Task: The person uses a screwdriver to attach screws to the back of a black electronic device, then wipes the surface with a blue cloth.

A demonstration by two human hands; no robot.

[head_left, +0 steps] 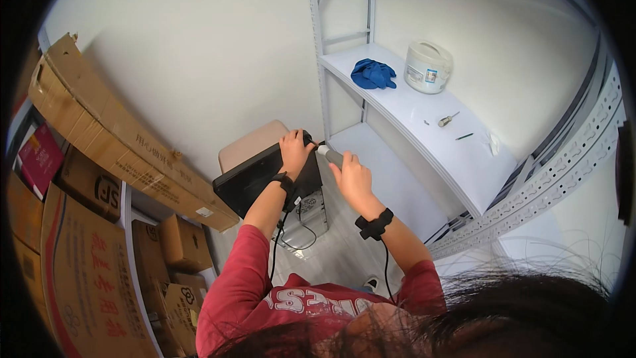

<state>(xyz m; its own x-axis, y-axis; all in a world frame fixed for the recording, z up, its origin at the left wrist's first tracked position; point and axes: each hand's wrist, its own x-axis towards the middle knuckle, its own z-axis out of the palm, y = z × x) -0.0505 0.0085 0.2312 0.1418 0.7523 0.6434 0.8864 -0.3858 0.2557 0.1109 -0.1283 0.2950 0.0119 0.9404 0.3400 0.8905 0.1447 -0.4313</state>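
Below my hands a flat black panel (248, 182), perhaps a monitor, rests over a silver metal case (308, 222). My left hand (295, 151) is closed over a small black part (307, 138) by the panel's far right corner; how that part joins the panel is hidden. My right hand (353, 176) is wrapped round the handle of a slim grey-and-white hand tool (330, 154). The tool's far end points at the black part near my left fingertips; whether they touch, I cannot tell. Black cables hang beside the case.
A beige chair (255, 142) stands behind the panel. On the white shelf (411, 129) at right are a blue cloth (373, 74), a white tub (428, 66), a screwdriver (449, 119) and a thin dark green stick (464, 136). Cardboard boxes (93, 272) crowd the left side.
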